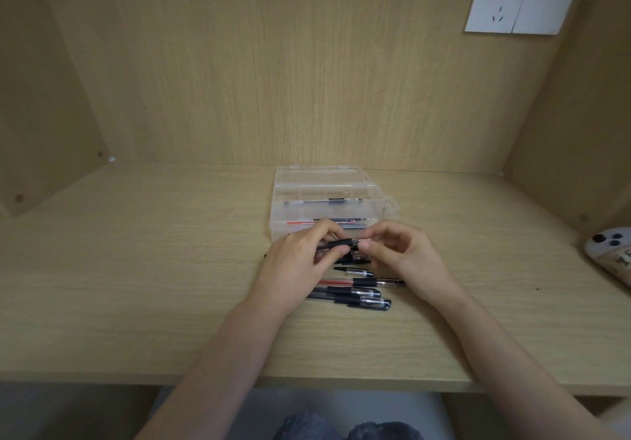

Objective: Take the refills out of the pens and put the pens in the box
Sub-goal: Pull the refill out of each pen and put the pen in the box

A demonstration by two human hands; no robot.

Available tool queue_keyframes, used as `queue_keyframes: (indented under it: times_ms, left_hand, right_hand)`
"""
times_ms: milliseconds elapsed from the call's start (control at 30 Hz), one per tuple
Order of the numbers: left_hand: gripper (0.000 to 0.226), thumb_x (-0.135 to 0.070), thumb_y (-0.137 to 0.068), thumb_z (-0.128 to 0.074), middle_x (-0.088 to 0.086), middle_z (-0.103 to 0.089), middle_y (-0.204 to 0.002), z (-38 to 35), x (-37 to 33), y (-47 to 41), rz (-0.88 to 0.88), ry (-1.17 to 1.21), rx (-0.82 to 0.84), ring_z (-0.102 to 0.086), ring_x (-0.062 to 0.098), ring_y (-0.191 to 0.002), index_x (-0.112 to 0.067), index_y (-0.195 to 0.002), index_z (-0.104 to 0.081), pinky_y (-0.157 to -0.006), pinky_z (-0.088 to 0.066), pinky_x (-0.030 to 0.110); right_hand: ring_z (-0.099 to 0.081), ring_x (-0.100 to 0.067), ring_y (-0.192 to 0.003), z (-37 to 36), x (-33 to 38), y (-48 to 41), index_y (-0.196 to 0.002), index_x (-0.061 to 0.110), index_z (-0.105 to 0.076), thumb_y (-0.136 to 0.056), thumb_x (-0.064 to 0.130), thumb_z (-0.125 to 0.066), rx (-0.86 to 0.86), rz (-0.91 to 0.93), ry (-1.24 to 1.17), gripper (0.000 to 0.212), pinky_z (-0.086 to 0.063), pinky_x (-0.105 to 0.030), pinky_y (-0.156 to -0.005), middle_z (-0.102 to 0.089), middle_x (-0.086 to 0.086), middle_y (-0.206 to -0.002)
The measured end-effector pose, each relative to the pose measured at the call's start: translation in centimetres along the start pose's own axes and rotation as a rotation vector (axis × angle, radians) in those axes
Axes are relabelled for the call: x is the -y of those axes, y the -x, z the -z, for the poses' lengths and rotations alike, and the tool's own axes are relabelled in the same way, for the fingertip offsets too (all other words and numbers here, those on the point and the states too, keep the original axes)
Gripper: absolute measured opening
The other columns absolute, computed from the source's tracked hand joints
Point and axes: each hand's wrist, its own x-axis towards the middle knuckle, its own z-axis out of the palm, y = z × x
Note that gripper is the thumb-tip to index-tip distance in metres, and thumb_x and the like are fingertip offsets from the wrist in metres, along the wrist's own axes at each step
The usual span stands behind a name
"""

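Both hands worked one black pen over the desk, just in front of the clear box.

The left hand [300, 256] curled its fingers round the black pen [336, 244] at its grip, while the right hand [406, 251] pinched the pen's tip end between thumb and forefinger. At 12 o'clock from the hands stood the open clear box [382, 208], with one pen [321, 202] in a far compartment and thin red and black refills [327, 222] in the near one. At 6 o'clock from the hands, a loose cap [358, 272], a red pen [358, 282] and two capped black pens [355, 296] lay on the wooden desk [136, 268]. A wall socket [522, 2] sat at 2 o'clock.
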Motion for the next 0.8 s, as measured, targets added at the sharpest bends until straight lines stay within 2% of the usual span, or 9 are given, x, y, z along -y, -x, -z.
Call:
queue_keyframes:
  times_ms: [133, 200, 267, 333, 400, 500, 600, 767, 800]
  left_hand:
    - [0.014, -0.04, -0.086, -0.06, -0.021, -0.064, -0.088, 0.0, 0.0, 0.0, -0.004, 0.006, -0.005, -0.062, -0.001, -0.084, -0.035, -0.097, -0.054, -0.076, -0.052, 0.031]
    - [0.014, -0.04, -0.086, -0.06, -0.021, -0.064, -0.088, 0.0, -0.1, 0.0, -0.004, -0.002, -0.001, -0.061, -0.001, -0.084, -0.035, -0.098, -0.055, -0.076, -0.052, 0.03]
    - [0.015, -0.04, -0.086, -0.059, -0.019, -0.066, -0.091, 0.0, 0.0, 0.0, -0.007, -0.006, 0.004, -0.062, 0.0, -0.085, -0.035, -0.099, -0.055, -0.076, -0.053, 0.03]
    - [0.016, -0.041, -0.086, -0.059, -0.017, -0.067, -0.092, -0.1, 0.1, 0.0, -0.011, -0.005, 0.012, -0.063, 0.002, -0.086, -0.035, -0.1, -0.055, -0.076, -0.053, 0.032]
    - [0.019, -0.04, -0.085, -0.06, -0.015, -0.069, -0.094, -0.2, 0.3, 0.0, -0.011, 0.009, 0.017, -0.064, 0.004, -0.088, -0.036, -0.104, -0.057, -0.077, -0.052, 0.034]
    - [0.022, -0.034, -0.084, -0.064, -0.013, -0.07, -0.096, -0.2, 0.4, -0.1, -0.031, 0.012, 0.014, -0.063, 0.004, -0.088, -0.032, -0.106, -0.065, -0.079, -0.051, 0.033]
    - [0.02, -0.031, -0.083, -0.065, -0.013, -0.07, -0.095, -0.2, 0.4, -0.2, -0.043, 0.015, 0.011, -0.062, 0.004, -0.088, -0.029, -0.103, -0.068, -0.079, -0.05, 0.032]
    - [0.021, -0.029, -0.084, -0.065, -0.01, -0.068, -0.098, -0.2, 0.5, -0.2, -0.051, 0.053, -0.044, -0.06, 0.005, -0.091, -0.024, -0.104, -0.067, -0.082, -0.05, 0.03]
    - [0.022, -0.028, -0.085, -0.064, -0.01, -0.066, -0.1, -0.1, 0.6, -0.2, -0.041, 0.067, -0.075, -0.059, 0.005, -0.093, -0.023, -0.106, -0.066, -0.084, -0.049, 0.029]
  right_hand:
    - [-0.048, -0.001, -0.047, -0.2, 0.4, 0.3, -0.07, 0.008, -0.065, -0.087, 0.034, -0.055, 0.009, -0.005, 0.088, 0.033, -0.038, -0.011, -0.052, -0.059, 0.011, -0.052]
    - [-0.049, -0.001, -0.049, -0.1, 0.6, 0.2, -0.076, 0.011, -0.066, -0.082, 0.036, -0.058, -0.002, 0.01, 0.032, 0.027, -0.039, -0.01, -0.052, -0.06, 0.01, -0.056]
    - [-0.057, -0.008, -0.063, 0.0, 0.4, 0.1, -0.083, 0.021, -0.068, -0.076, 0.032, -0.066, -0.002, 0.022, -0.019, 0.013, -0.048, -0.018, -0.059, -0.065, 0.007, -0.07]
    - [-0.06, -0.011, -0.071, 0.1, 0.1, 0.0, -0.079, 0.027, -0.069, -0.073, 0.03, -0.07, 0.008, 0.026, -0.028, 0.007, -0.051, -0.022, -0.063, -0.066, 0.006, -0.075]
    - [-0.059, -0.012, -0.07, 0.0, -0.1, 0.0, -0.076, 0.026, -0.068, -0.075, 0.028, -0.07, 0.001, 0.014, -0.017, 0.003, -0.05, -0.022, -0.063, -0.067, 0.006, -0.073]
    - [-0.054, -0.014, -0.062, 0.0, -0.3, 0.0, -0.076, 0.018, -0.064, -0.085, 0.018, -0.066, 0.002, -0.015, 0.023, 0.009, -0.045, -0.022, -0.059, -0.065, 0.005, -0.066]
    - [-0.049, -0.012, -0.056, -0.1, -0.4, 0.1, -0.075, 0.015, -0.06, -0.087, 0.016, -0.063, 0.009, -0.022, 0.044, 0.013, -0.04, -0.019, -0.054, -0.062, 0.005, -0.061]
    - [-0.051, -0.007, -0.058, 0.0, 0.2, 0.2, -0.071, 0.012, -0.064, -0.089, 0.036, -0.051, -0.047, 0.013, 0.068, 0.033, -0.041, -0.018, -0.059, -0.064, 0.004, -0.062]
    - [-0.053, -0.007, -0.061, 0.2, 0.1, 0.3, -0.073, 0.013, -0.066, -0.088, 0.036, -0.053, -0.047, 0.02, 0.09, 0.031, -0.041, -0.019, -0.062, -0.065, 0.004, -0.065]
